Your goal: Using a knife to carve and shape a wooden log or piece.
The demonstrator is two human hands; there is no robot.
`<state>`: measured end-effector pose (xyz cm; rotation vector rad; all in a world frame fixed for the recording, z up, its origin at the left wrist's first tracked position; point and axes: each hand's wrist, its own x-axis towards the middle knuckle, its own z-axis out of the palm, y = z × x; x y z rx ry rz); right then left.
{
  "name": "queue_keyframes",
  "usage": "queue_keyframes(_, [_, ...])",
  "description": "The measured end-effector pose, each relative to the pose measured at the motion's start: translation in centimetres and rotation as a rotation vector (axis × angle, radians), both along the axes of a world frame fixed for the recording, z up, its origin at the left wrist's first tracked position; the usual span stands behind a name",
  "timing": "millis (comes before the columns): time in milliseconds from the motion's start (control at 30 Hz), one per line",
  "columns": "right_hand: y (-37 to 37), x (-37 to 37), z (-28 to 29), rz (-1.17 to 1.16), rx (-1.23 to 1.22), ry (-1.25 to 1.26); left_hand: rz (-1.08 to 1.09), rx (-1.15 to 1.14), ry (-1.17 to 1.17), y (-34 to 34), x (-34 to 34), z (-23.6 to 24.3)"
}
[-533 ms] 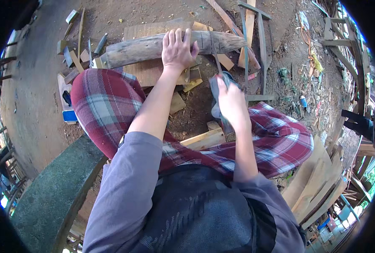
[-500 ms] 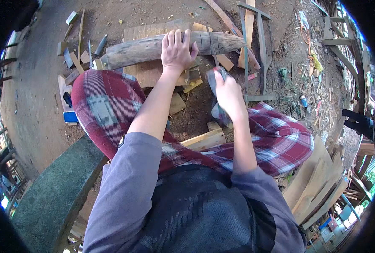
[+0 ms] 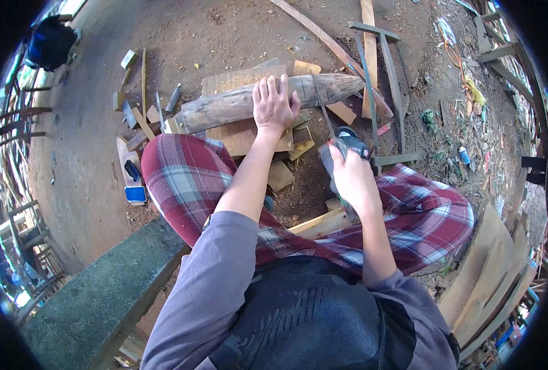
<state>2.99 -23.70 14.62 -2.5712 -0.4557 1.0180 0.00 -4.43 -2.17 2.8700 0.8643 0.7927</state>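
My left hand (image 3: 274,106) lies on top of a weathered grey log (image 3: 224,110), fingers stretched forward and the thumb apart. The log rests crosswise on a flat wooden board (image 3: 249,137) on the ground, its tapered end pointing right. In my right hand (image 3: 355,182) is the handle of a handsaw (image 3: 325,112), fingers wrapped round it. Its narrow blade crosses the log to the right of my left hand, near the tapered end. Dark lines mark the wood around the blade. My right hand hides much of the handle.
A wooden frame saw (image 3: 392,86) stands right of the log, beside long planks (image 3: 369,55). Wood offcuts (image 3: 280,176) lie between my legs. At left are a blue-ended box (image 3: 135,195) and small blocks. A stone-like bench (image 3: 110,290) is lower left; boards (image 3: 480,271) lean right.
The whole view has shifted, so the scene sits lower and further right. My right hand has drawn the saw slightly back toward me. My left hand stays on the log.
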Motion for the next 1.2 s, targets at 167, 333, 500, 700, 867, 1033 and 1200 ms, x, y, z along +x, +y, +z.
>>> queue_keyframes(167, [5.9, 4.6, -8.8, -0.054, 0.072, -0.137, -0.025, 0.029, -0.002, -0.5, 1.3, 0.5])
queue_keyframes(333, [5.4, 3.2, -5.8, 0.006, 0.057, -0.139, -0.063, 0.048, 0.007, 0.2, -0.2, 0.3])
queue_keyframes(500, [4.7, 2.7, -5.6, -0.025, 0.039, -0.180, -0.115, 0.040, 0.025, -0.4, 0.6, 0.7])
queue_keyframes(700, [5.8, 3.4, -5.3, 0.016, 0.010, -0.274, 0.105, 0.015, -0.011, -0.6, 2.0, 0.2])
queue_keyframes(867, [-0.9, 0.0, -1.2, 0.198, 0.074, -0.319, 0.105, 0.004, -0.010, -0.2, 1.3, -0.2])
queue_keyframes(1033, [-1.6, 0.5, 5.3, 0.136, -0.148, -0.160, 0.086, -0.025, -0.001, 0.0, 1.3, 0.4])
queue_keyframes(1200, [4.0, 5.5, -4.0, 0.079, 0.004, -0.126, 0.075, -0.017, -0.045, -0.5, 1.8, 0.4])
